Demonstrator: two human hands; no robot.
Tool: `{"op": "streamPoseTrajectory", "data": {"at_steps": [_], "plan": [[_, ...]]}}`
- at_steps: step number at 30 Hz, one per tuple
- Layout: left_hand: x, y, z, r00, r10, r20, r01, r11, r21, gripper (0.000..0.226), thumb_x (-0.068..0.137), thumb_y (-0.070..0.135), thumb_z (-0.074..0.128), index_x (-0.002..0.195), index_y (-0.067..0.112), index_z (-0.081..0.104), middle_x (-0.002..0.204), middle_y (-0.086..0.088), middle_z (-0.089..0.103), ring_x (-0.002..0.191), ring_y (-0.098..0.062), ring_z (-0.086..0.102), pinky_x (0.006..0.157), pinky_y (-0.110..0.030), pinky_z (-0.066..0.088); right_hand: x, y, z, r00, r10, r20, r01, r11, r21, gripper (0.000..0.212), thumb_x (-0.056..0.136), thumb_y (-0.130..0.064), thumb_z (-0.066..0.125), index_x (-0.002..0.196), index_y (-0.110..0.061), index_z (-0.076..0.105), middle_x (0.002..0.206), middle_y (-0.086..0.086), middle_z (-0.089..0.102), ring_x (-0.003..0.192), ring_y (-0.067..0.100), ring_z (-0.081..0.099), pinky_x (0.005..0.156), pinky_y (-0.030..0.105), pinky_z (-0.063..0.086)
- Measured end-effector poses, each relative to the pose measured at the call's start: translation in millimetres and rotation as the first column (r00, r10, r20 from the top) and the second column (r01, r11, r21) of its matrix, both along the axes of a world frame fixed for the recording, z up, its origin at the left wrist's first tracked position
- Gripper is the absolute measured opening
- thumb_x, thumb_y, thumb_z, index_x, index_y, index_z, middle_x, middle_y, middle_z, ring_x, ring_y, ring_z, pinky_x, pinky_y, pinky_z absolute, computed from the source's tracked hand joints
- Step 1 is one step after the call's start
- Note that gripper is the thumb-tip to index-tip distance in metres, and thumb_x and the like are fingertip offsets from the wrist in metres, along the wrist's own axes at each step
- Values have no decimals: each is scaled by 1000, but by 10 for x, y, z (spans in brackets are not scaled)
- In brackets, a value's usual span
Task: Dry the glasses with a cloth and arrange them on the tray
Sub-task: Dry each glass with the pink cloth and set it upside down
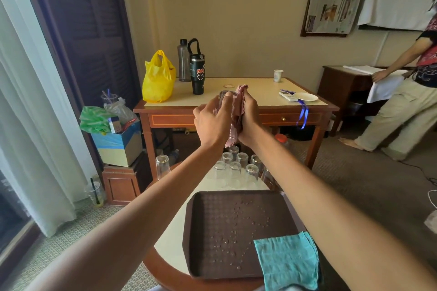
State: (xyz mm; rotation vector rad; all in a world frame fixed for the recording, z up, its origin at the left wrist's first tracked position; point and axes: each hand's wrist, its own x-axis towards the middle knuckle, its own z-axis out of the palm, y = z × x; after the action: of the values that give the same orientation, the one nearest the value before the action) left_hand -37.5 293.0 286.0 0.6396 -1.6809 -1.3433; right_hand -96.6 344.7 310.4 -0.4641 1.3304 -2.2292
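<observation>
A: Where is the glass (223, 98) at this moment?
B: Up in the air, above the round table (170, 238) — the left hand (210, 123) has its fingers curled around it.
A: And the other hand?
B: The right hand (248, 120) grips a pink cloth (236, 106), all bunched, and presses it against the glass. The end of this cloth hangs down between the two wrists.
A: What is on the tray (189, 231)?
B: Water drops (236, 227), and a teal cloth (287, 264) that lies over its near right corner. The other glasses (234, 170) stand upside down in a group on the table, just behind the tray — one more glass (162, 166) stands apart, to the left.
</observation>
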Motion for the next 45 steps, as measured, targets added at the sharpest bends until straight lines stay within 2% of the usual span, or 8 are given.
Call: {"op": "streamPoseTrajectory", "data": {"at_steps": [8,13,16,21,29,36,42,45], "plan": [[69,-127,231,995,-35,-98,61,958,279,49,91,64,59,102,20,78,103,-10,77,92,-20,72,88,-35,57,111,-33,-221,931,33,-364,37,982,184,60,109,-46,24,68,-15,55,52,-6,58,51,8,57,53,20,45],[134,-185,173,989,-68,-130,111,925,364,34,101,44,60,116,14,67,107,-7,73,104,-25,70,92,-43,59,118,-175,-457,826,-11,-563,151,967,203,47,101,-49,47,105,-3,55,70,-4,66,64,14,66,61,34,52],[156,-146,127,985,-111,-129,153,912,381,24,106,36,53,106,19,69,101,-5,74,95,-19,70,84,-36,59,123,-221,-435,842,-45,-537,192,956,220,46,95,-56,51,114,-14,46,90,0,64,80,16,67,73,39,58],[192,-22,75,984,-168,-56,176,951,256,26,102,48,55,90,32,72,76,13,73,64,2,70,54,-16,52,-25,-148,-121,891,-88,-446,235,929,286,68,98,-70,23,72,-19,59,62,-2,65,64,19,65,68,34,53],[53,-172,-42,998,35,-47,-24,975,219,87,48,103,61,107,40,79,116,-2,71,117,-23,65,100,-50,54,155,-149,-76,996,-18,-84,39,964,264,72,103,-62,24,91,-7,68,90,19,69,87,31,68,78,37,56],[248,-259,232,986,-51,-159,105,929,354,28,94,48,70,103,22,64,104,-8,73,85,-18,71,70,-29,57,282,-145,-306,893,105,-437,-11,977,213,59,109,-43,21,69,-12,50,46,-5,53,40,7,54,44,19,44],[257,-169,160,977,-108,-182,176,892,417,23,103,44,57,109,23,62,102,-2,69,98,-20,67,77,-35,56,201,-298,-496,808,-42,-588,213,951,223,48,78,-87,43,103,-47,46,96,0,66,85,21,69,72,45,59],[258,-79,164,979,-124,-164,183,890,418,24,107,43,50,113,23,64,107,-1,69,108,-22,66,79,-34,54,213,-192,-266,797,-61,-601,221,955,196,50,86,-75,47,113,-33,48,100,0,64,88,18,66,76,42,59]]}}
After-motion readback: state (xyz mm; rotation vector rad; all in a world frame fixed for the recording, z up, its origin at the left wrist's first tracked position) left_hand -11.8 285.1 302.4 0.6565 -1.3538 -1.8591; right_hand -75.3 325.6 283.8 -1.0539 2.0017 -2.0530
